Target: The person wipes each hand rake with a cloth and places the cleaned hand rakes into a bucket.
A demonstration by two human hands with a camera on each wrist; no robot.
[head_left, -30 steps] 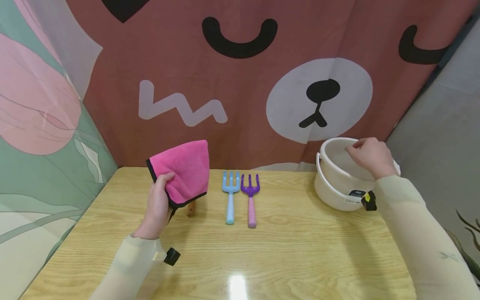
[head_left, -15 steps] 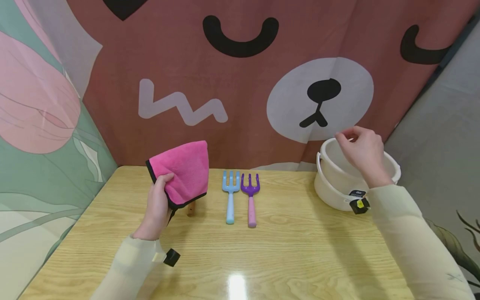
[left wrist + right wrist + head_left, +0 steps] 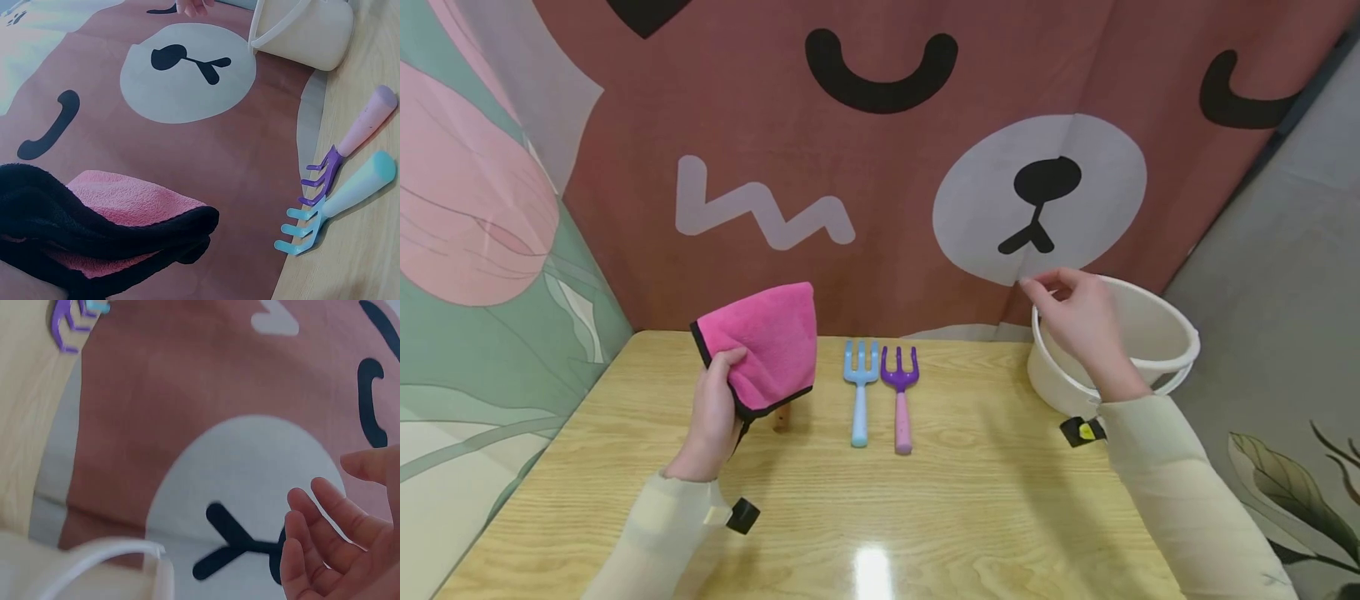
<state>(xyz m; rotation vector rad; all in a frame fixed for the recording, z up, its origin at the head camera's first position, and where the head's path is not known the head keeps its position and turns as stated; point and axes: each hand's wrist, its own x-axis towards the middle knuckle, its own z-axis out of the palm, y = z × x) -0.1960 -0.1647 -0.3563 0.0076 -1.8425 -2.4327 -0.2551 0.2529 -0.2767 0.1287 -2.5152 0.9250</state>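
My left hand (image 3: 711, 421) grips a folded pink cloth (image 3: 775, 342) with black edging, held up over the table's left side. Black borders and pink folds of the cloth (image 3: 144, 203) fill the lower left of the left wrist view. My right hand (image 3: 1086, 325) hovers over the left rim of a white bucket (image 3: 1047, 379). In the right wrist view the fingers of that hand (image 3: 350, 544) are loosely bent, thumb apart, with nothing between them. A light blue hand fork (image 3: 861, 400) and a purple one with a pink handle (image 3: 902, 408) lie side by side between the hands.
A short brown wooden piece (image 3: 782, 417), mostly hidden by the cloth, shows below it. The wooden table (image 3: 850, 508) ends at the back against a hanging curtain (image 3: 880, 208) with a bear print. A grey cloth (image 3: 1262, 317) hangs at the right.
My right hand rose from over the bucket's opening and moved left to its near-left rim, with nothing in it. My left hand and the cloth stayed almost still.
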